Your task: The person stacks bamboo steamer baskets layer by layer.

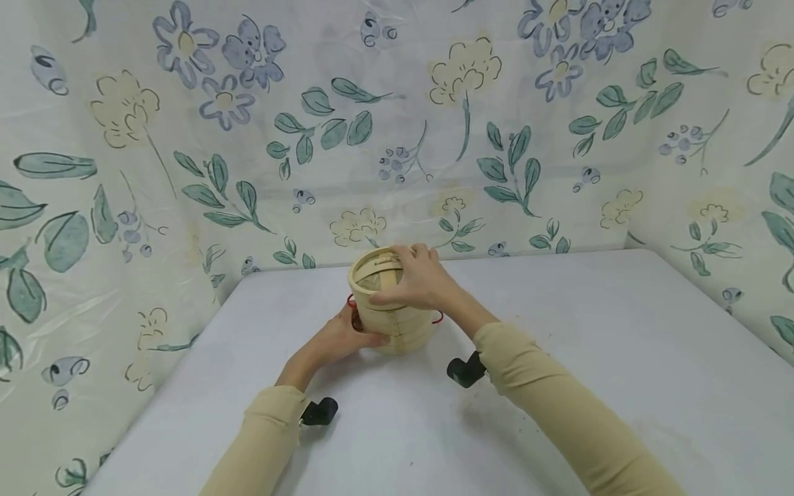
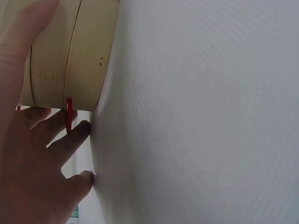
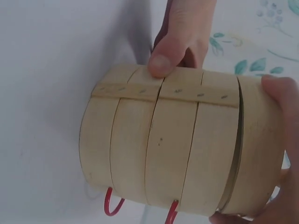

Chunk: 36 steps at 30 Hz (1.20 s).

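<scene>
A round bamboo steamer [image 1: 406,333] of stacked tiers stands near the table's back edge, with red ring handles [image 3: 111,205] on its sides. My left hand [image 1: 341,336] holds its left side, thumb across the front and fingers behind, near a red ring [image 2: 69,116]. The right hand [image 1: 424,279] grips the woven lid [image 3: 259,149] from above, thumb at the near side and fingers over the far rim. In the right wrist view a thin gap shows between lid and top tier, wider at one side, so the lid sits slightly tilted. The steamer's inside is hidden.
The white table [image 1: 589,358] spreads around the steamer, with small specks on its right part. A flowered curtain [image 1: 428,138] hangs behind and at both sides. Black wrist camera mounts [image 1: 319,411] stick out at both sleeves.
</scene>
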{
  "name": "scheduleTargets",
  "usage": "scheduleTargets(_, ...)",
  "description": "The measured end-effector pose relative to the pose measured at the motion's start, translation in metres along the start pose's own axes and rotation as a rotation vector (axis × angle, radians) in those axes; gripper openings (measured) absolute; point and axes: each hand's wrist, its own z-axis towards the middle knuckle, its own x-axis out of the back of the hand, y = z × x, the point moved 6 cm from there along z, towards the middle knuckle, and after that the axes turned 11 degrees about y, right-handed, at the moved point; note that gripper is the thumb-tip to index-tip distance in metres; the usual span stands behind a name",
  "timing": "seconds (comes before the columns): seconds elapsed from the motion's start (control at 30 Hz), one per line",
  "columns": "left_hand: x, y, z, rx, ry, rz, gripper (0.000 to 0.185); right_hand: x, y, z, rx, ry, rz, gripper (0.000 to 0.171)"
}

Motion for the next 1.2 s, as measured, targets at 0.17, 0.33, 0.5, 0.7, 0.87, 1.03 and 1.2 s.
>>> scheduleTargets(0.17, -0.001, 0.000, 0.000, 0.001, -0.007, -0.007, 0.113, 0.000, -0.002, -0.003, -0.022, 0.015, 0.003, 0.097)
scheduleTargets(0.33, -0.001, 0.000, 0.000, -0.004, -0.009, -0.021, 0.111, -0.001, 0.000, -0.007, -0.051, 0.010, 0.014, 0.098)
scheduleTargets(0.5, -0.001, 0.001, -0.001, -0.005, -0.008, -0.021, 0.109, -0.001, 0.002, -0.009, -0.080, 0.013, 0.033, 0.098)
scheduleTargets(0.7, -0.002, -0.001, -0.001, 0.009, -0.009, -0.008, 0.114, -0.005, 0.004, -0.010, -0.075, 0.048, 0.016, 0.097)
scheduleTargets(0.87, -0.001, 0.000, -0.001, 0.009, -0.005, 0.004, 0.116, -0.008, 0.008, -0.012, -0.068, 0.107, 0.054, 0.095)
scheduleTargets(1.03, -0.001, 0.002, -0.001, 0.007, -0.005, -0.004, 0.114, -0.009, 0.009, -0.012, -0.058, 0.139, 0.084, 0.094)
scheduleTargets(1.2, -0.002, 0.001, -0.002, 0.005, -0.008, -0.021, 0.111, -0.010, 0.010, -0.013, -0.047, 0.148, 0.106, 0.095)
